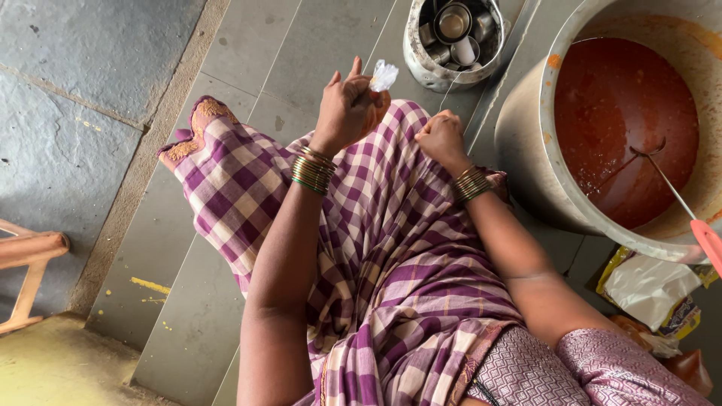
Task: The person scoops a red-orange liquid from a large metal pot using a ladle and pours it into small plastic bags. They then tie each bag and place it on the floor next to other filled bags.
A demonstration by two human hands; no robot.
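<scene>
My left hand (pixel 346 109) is raised over my lap and is closed on a small clear plastic pouch (pixel 383 76) whose twisted top sticks out above the fingers; something orange-red shows inside it. My right hand (pixel 442 137) is a fist just to the right of it, over the purple and cream checked cloth (pixel 383 248) on my lap; I cannot see anything in it. Both wrists carry stacks of green and gold bangles.
A large metal pot (pixel 530 143) of red-orange sauce stands at the right, with a ladle with a red handle (pixel 673 192) in it. A smaller steel pot (pixel 451 37) with several cups is ahead. Plastic packets (pixel 650 289) lie at right, a wooden stool (pixel 30 259) at left.
</scene>
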